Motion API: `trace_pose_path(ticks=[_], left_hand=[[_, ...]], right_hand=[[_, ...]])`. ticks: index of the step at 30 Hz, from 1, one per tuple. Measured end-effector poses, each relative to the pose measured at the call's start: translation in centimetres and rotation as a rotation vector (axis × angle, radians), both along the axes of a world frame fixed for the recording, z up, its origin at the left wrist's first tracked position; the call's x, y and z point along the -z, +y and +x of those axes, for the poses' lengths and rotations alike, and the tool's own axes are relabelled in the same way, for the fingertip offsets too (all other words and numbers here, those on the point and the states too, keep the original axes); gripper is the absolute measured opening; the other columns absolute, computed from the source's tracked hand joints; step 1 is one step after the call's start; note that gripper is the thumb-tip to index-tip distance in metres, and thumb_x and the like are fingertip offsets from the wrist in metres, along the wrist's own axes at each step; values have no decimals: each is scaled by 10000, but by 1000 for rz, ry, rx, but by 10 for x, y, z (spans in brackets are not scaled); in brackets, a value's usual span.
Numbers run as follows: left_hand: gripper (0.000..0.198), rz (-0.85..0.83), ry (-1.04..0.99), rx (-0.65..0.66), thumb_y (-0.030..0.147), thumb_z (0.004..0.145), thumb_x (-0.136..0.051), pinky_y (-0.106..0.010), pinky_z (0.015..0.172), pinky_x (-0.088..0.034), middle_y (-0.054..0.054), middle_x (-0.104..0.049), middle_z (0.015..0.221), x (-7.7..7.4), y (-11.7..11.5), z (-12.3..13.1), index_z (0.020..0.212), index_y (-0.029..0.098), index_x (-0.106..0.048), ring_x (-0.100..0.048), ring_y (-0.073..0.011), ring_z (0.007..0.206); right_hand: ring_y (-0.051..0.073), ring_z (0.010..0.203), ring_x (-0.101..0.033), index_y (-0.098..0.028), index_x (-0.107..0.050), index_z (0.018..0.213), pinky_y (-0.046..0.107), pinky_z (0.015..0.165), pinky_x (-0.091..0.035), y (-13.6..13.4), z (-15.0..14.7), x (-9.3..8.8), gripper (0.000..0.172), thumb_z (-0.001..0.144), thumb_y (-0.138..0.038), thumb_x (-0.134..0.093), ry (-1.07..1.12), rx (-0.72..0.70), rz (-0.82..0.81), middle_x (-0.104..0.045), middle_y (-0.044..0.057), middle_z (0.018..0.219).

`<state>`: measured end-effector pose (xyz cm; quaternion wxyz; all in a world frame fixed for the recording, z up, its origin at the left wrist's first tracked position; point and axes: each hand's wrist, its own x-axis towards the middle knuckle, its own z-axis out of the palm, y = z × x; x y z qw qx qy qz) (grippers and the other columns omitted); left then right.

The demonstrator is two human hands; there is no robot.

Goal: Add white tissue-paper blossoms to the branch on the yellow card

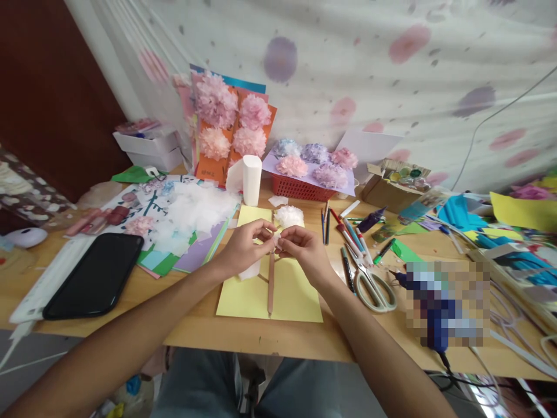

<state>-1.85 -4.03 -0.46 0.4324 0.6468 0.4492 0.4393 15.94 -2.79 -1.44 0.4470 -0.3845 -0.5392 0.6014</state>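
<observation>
Left hand (246,244) and right hand (304,249) together at mid-table, thumbs and forefingers clamped from both sides on a small white tissue wad (273,237), other fingers curled in. Wad held just above a yellow sheet (291,299), at the sheet's upper middle.

Directly beneath, at 6 o'clock, a wooden stick (271,284) lying lengthwise on the sheet, top end hidden by the fingers. At 12 o'clock, just beyond the knuckles, a white tissue flower (289,216) at the sheet's far edge, closest thing in the way.

At 3 o'clock, a row of pens (348,235) and grey-handled scissors (374,287), near the right wrist but not touching. At 9 o'clock, well apart, a black tablet (93,273) flat on the wooden table (195,328). At 11 o'clock, an upright white roll (251,179). Farther back at 12 o'clock, a red basket (300,188) under a card of paper flowers.
</observation>
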Motion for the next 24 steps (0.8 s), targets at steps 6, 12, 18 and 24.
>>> trace_pose_path(ticks=[6,12,18,24], left_hand=[[114,7,-94,0,263,827,-649,-276,657,-603,-23,-670,803,-1,0,2,868,158,-632,-676,-149,735],[82,127,-9,-25,214,839,-605,-275,682,-602,-31,-685,829,-3,-3,1,840,160,-667,-677,-156,771],[117,222,94,-49,159,835,-576,-243,662,-552,-28,-715,823,-5,-3,0,815,173,-690,-673,-151,774],[176,416,211,-36,81,823,-532,-260,697,-516,-32,-699,794,-4,-3,-1,773,179,-669,-648,-149,766]], right_hand=[[130,620,-677,-209,-691,860,271,632,-575,-3,-4,-4,176,747,-306,-783,79,6,-43,-711,-19,697],[137,631,-692,-204,-696,808,261,623,-573,-5,-5,-3,157,716,-291,-789,122,-24,-74,-718,-10,707],[145,632,-692,-196,-691,776,275,643,-578,-6,-4,-7,107,717,-274,-732,149,9,-92,-692,-13,675],[136,655,-676,-178,-716,824,282,666,-592,-5,-3,-7,223,744,-373,-790,60,-10,-64,-707,10,727]])
